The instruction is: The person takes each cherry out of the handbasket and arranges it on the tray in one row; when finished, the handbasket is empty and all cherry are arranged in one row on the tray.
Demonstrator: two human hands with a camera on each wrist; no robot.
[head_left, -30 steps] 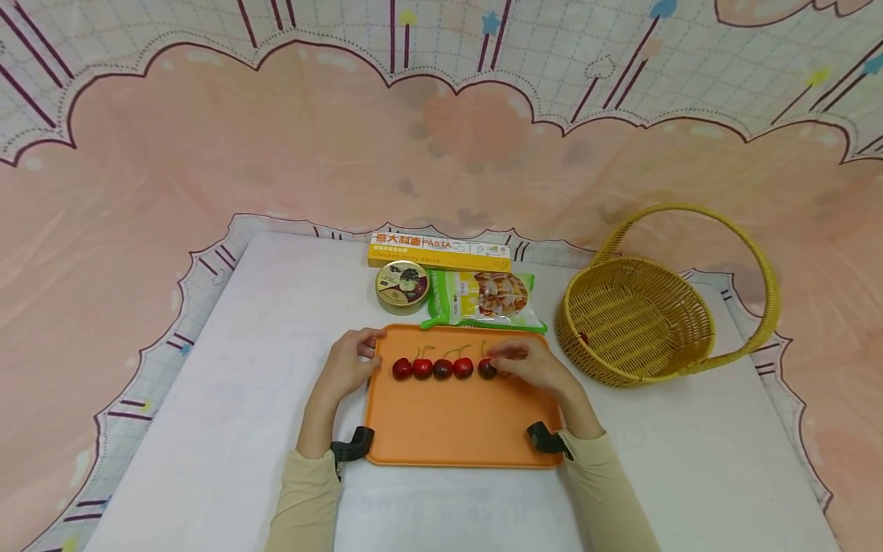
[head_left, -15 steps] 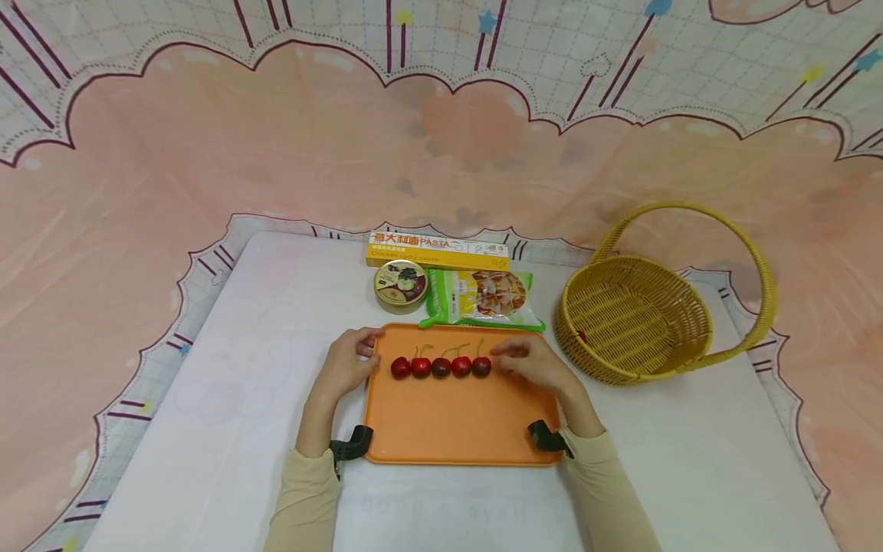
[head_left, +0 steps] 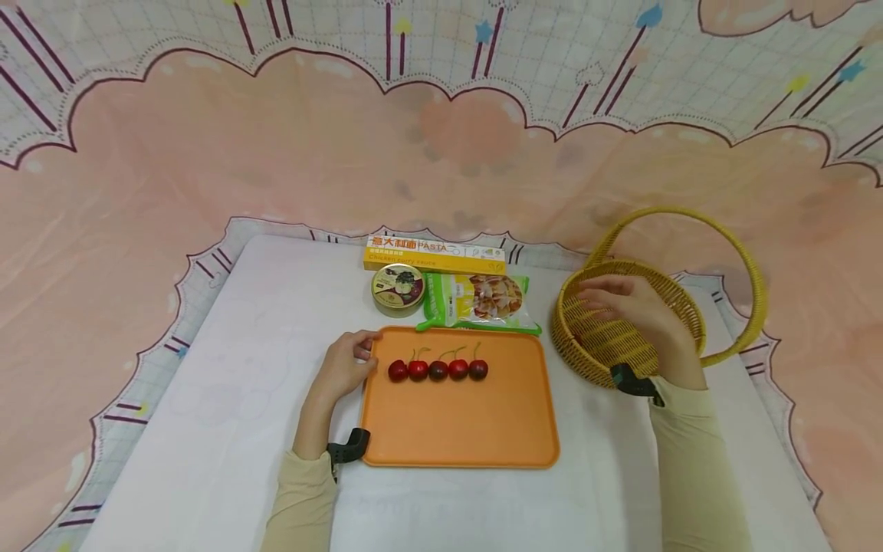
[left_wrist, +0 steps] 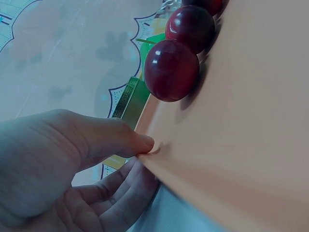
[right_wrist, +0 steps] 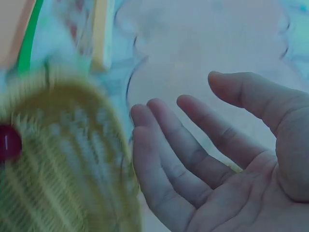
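Right wrist view catches one cherry (right_wrist: 8, 143) in the basket (head_left: 586, 356) under the loose, empty right hand (head_left: 635, 314); left hand (head_left: 345, 366) pinches the tray (head_left: 455, 429) rim.

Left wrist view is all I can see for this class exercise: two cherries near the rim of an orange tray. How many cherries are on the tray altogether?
Observer: The head view shows five cherries in one straight row across the far part of the orange tray.
Operator: And where is the right hand? It is not in my view at all.
Observer: The right hand is above the yellow basket to the right of the tray, with its fingers straight and nothing in them.
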